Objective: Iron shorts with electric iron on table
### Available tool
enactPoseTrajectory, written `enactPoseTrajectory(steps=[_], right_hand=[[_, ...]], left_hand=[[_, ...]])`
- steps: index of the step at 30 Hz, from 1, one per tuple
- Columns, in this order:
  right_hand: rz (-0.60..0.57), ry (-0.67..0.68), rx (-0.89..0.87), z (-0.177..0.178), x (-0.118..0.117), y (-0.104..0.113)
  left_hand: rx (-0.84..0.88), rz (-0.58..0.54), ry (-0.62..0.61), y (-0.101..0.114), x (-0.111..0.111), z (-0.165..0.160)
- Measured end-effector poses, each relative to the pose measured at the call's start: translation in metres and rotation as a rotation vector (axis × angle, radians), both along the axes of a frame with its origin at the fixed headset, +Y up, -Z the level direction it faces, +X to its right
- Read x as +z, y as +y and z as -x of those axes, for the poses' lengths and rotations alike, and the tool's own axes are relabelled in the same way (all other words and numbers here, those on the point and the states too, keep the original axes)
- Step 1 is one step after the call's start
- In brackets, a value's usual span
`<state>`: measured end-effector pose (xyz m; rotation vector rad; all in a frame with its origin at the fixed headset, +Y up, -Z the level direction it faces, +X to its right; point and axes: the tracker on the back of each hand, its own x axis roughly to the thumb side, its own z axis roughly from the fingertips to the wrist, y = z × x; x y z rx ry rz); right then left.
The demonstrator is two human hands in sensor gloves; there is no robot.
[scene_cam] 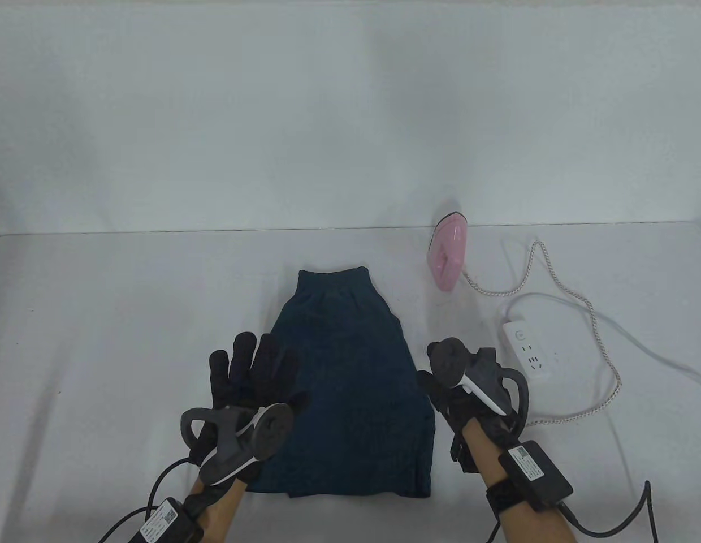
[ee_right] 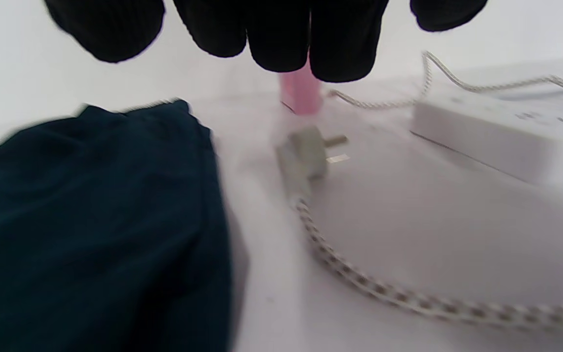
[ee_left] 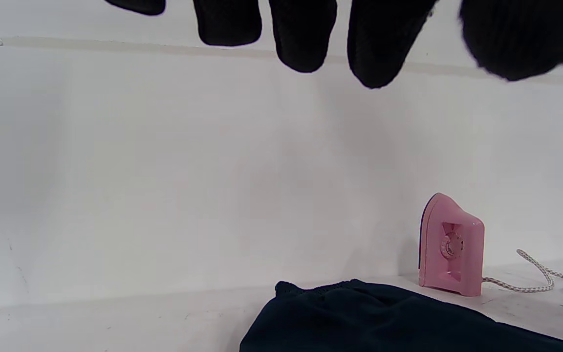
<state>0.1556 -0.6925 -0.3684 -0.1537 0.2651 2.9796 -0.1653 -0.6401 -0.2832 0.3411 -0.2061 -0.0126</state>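
The dark blue shorts [scene_cam: 350, 384] lie folded flat at the table's middle front. The pink iron [scene_cam: 448, 254] stands upright at the back, right of the shorts, and nothing touches it. My left hand [scene_cam: 254, 367] is open with its fingers spread over the shorts' left edge and holds nothing. My right hand [scene_cam: 444, 390] is open and empty just right of the shorts. In the right wrist view the iron's plug [ee_right: 306, 151] lies loose on the table below my fingers [ee_right: 281, 39], beside the shorts [ee_right: 91, 220]. The left wrist view shows the iron [ee_left: 450, 247] behind the shorts [ee_left: 384, 318].
A white power strip [scene_cam: 526, 350] lies right of my right hand, with its white cable running off to the right. The iron's braided cord [scene_cam: 596, 334] loops around the strip. A white wall backs the table [scene_cam: 102, 317].
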Motion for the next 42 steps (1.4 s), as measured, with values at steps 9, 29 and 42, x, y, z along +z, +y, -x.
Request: enactPoseTrajectory(steps=[9, 29, 42], right_hand=[[0.159, -0.182, 0.151, -0.009, -0.042, -0.032], [0.327, -0.327, 0.213, -0.009, -0.08, -0.061], [0.256, -0.223, 0.026, -0.018, -0.07, -0.028]], left_hand=[[0.021, 0.018, 0.006, -0.001, -0.001, 0.002], [0.053, 0.09, 0.014, -0.01, -0.016, 0.011], [0.027, 0.076, 0.02, -0.01, -0.014, 0.007]])
